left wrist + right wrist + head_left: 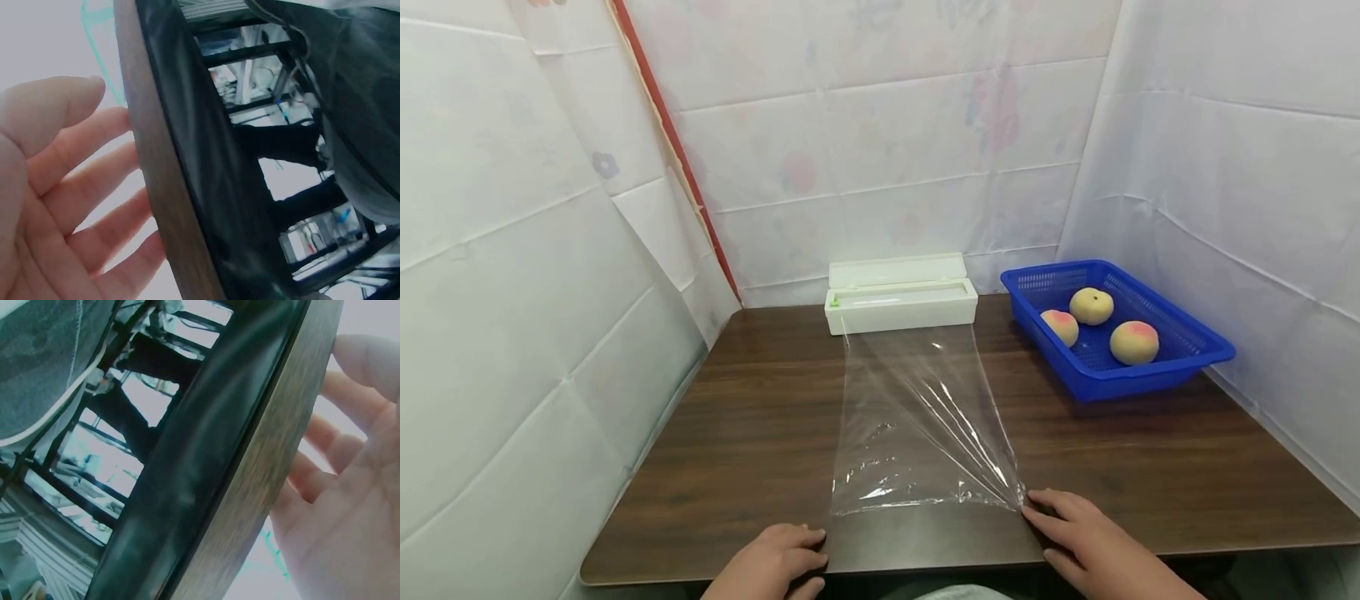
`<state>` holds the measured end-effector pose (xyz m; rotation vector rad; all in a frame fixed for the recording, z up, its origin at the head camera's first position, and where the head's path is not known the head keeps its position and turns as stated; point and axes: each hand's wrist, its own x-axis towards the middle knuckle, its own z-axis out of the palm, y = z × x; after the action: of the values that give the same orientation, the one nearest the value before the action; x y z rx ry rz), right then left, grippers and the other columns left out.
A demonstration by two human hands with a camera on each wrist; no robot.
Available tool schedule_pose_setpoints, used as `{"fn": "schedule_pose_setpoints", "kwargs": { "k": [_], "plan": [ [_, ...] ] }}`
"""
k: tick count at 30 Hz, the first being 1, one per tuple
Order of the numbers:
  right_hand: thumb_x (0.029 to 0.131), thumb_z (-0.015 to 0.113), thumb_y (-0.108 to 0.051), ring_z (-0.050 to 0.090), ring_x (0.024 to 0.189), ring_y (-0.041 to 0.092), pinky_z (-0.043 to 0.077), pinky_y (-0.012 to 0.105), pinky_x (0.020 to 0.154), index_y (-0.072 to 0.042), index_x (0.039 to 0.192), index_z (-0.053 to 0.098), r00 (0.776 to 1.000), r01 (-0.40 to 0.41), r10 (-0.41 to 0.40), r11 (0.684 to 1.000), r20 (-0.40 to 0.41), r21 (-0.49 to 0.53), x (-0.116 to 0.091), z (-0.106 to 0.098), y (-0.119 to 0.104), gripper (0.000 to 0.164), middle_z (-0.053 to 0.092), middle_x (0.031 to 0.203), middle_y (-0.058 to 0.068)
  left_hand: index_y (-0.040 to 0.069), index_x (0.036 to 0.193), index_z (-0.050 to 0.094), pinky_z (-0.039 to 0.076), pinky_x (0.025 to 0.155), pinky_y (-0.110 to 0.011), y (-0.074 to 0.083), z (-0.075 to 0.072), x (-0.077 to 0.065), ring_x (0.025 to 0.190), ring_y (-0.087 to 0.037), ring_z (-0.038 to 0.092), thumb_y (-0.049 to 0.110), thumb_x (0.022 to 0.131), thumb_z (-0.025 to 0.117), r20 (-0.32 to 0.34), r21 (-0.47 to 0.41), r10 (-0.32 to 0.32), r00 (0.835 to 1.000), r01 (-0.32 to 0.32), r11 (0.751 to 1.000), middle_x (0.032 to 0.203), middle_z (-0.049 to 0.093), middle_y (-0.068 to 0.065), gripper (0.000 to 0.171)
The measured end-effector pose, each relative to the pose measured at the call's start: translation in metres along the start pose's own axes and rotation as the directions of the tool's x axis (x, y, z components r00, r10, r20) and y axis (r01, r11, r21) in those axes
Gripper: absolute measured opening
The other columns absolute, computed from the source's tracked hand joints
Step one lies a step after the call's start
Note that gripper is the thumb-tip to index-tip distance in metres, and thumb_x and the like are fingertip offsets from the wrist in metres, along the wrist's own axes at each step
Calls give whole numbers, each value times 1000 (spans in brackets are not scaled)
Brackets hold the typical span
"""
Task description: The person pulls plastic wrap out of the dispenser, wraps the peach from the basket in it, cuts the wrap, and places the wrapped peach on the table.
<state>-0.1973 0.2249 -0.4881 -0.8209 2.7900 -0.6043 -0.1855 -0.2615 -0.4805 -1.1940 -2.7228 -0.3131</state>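
Note:
A sheet of clear cling film [917, 425] lies on the dark wooden table, drawn out from a white cling film dispenser box [901, 315]. Creases run diagonally down to the film's near right corner. At that corner rest the fingertips of my right hand [1093, 537], its fingers fairly straight. My left hand [767, 562] rests at the table's front edge, left of the film and apart from it, fingers loosely spread and holding nothing. In the wrist views the left hand [81, 181] and right hand [350, 462] show their palms beside the table edge [275, 450].
On the right of the table [752, 433] stands a blue plastic basket [1120, 383] holding three peaches [1135, 342]. The dispenser's lid [898, 269] is raised, with a small green part at its left end. White sheeting [880, 150] surrounds the table at the back and both sides.

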Motion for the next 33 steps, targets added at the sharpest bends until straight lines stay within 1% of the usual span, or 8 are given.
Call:
{"fn": "schedule_pose_setpoints", "kwargs": {
  "k": [3,6,9,14,16,22,25,33],
  "plan": [
    [101,70,-47,61,130,30,61,47,97,-29,144,67,999,-44,43,997,19,69,1,-8,0,47,60,146,-2,29,100,81,58,79,-32,11,-16,17,92,-5,64,36,99,76,3,-78,-146,989,145,986,103,72,16,8],
    [100,74,-43,64,114,11,62,36,89,-31,134,71,998,-54,53,992,17,117,5,-18,-2,36,65,131,-12,30,98,78,55,75,-30,15,-26,35,86,2,56,33,97,78,-40,-64,-216,976,213,975,95,64,22,3],
    [97,78,-32,63,102,-1,61,30,83,-29,128,74,991,31,-25,998,-129,47,11,-31,-5,31,67,118,-16,27,103,80,58,78,-31,14,-28,52,90,-2,61,31,94,82,-132,-9,-223,966,223,975,99,68,18,10],
    [89,84,-14,68,99,9,61,39,83,-16,123,77,874,38,-131,978,-468,-203,30,-74,-3,35,72,110,-7,23,110,81,61,84,-33,5,-20,80,100,-8,68,31,93,83,-201,-3,-218,955,222,975,109,73,12,19],
    [90,83,-13,69,101,16,61,45,87,-12,125,76,860,-17,-102,973,-500,-228,40,-101,1,36,73,111,-1,22,112,81,61,86,-35,2,-17,88,101,-9,69,31,94,82,-181,-34,-221,958,219,975,110,74,11,20],
    [97,77,-22,64,122,44,53,64,101,-2,137,69,907,-148,31,957,-419,-249,74,-179,25,46,68,132,25,20,114,80,61,87,-35,3,-10,93,102,-10,69,32,96,79,-141,-116,-221,965,206,972,113,73,11,21],
    [97,76,-24,62,122,45,52,66,101,-2,139,67,922,-195,95,951,-375,-239,89,-205,40,48,64,135,29,21,113,80,61,86,-34,6,-8,92,102,-9,69,32,95,80,-168,-111,-213,963,196,974,112,73,12,21],
    [100,70,-23,57,127,47,51,66,102,0,142,63,940,-223,153,952,-304,-209,112,-230,61,49,62,139,29,21,108,80,59,83,-30,13,0,94,97,-6,66,26,92,81,-239,-84,-169,956,153,985,108,73,13,16]
  ]
}}
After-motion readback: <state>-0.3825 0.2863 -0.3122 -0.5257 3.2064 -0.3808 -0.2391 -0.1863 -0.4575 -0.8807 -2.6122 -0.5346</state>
